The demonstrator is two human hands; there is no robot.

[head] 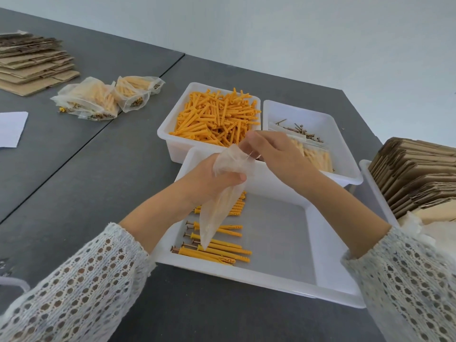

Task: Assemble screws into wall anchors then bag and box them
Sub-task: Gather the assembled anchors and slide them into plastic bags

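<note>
1. The grey table (98, 169) carries everything. Flattened cardboard boxes (32, 62) are stacked at its far left corner, and another stack (419, 174) stands in a tub at its right edge.
2. The near white tray (283, 280) sits at the table's near edge. Assembled anchors with screws (217, 250) lie in rows along the tray's left side; the rest of its floor is bare.
3. Behind it, touching its far rim, a white bin of loose orange anchors (217, 117). Beside that, toward the right edge, a bin with loose screws (299, 130) and a filled bag.
4. Filled bags (103, 97) lie in a heap toward the far left of the table, near the cardboard.
5. The clear plastic bag (222, 206) hangs over the tray's left side, its lower tip just above the rows; it appears empty.
6. The left hand (209, 178) grips the bag near its top, fingers curled round it. The right hand (274, 151) pinches the bag's mouth with its fingertips.
7. Judgement: this is the bagging step, with the mouth being worked open. Next, the mouth must be held wide while one hand is freed to gather a set of anchors and slide them in.
</note>
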